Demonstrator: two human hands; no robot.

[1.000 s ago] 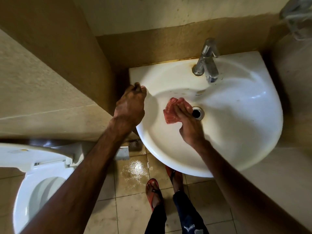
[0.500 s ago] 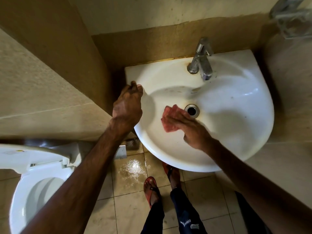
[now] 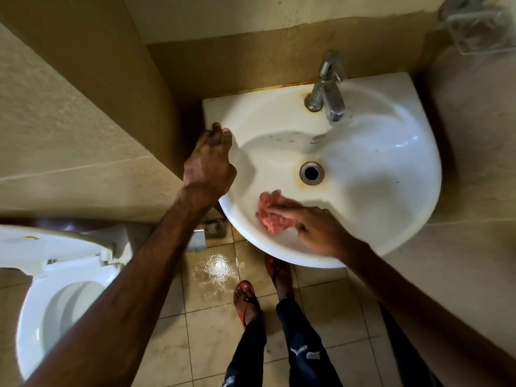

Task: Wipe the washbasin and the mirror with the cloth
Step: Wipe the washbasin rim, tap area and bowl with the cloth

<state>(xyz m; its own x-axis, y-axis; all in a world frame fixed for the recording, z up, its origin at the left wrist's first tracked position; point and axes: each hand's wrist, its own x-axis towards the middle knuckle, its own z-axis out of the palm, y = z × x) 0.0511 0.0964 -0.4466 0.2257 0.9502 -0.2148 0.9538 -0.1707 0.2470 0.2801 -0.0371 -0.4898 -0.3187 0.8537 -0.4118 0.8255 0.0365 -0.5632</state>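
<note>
A white washbasin [image 3: 391, 163] hangs on the tiled wall, with a round drain [image 3: 311, 173] ringed by rust stain in its bowl. My right hand [image 3: 318, 227] presses a crumpled pink cloth [image 3: 272, 216] flat against the near inner slope of the bowl, below and left of the drain. Its fingers cover part of the cloth. My left hand [image 3: 210, 163] rests on the basin's left rim, fingers curled over the edge. The mirror is not in view.
A chrome tap [image 3: 328, 88] stands at the back of the basin. A white toilet [image 3: 55, 303] with its lid up sits at the lower left. The tiled floor is wet below the basin, where my feet in red sandals [image 3: 245, 300] stand. A metal fitting [image 3: 474, 20] hangs top right.
My right hand has dragged the cloth from beside the drain down towards the near inner slope of the bowl, uncovering the drain. My left hand has stayed on the left rim.
</note>
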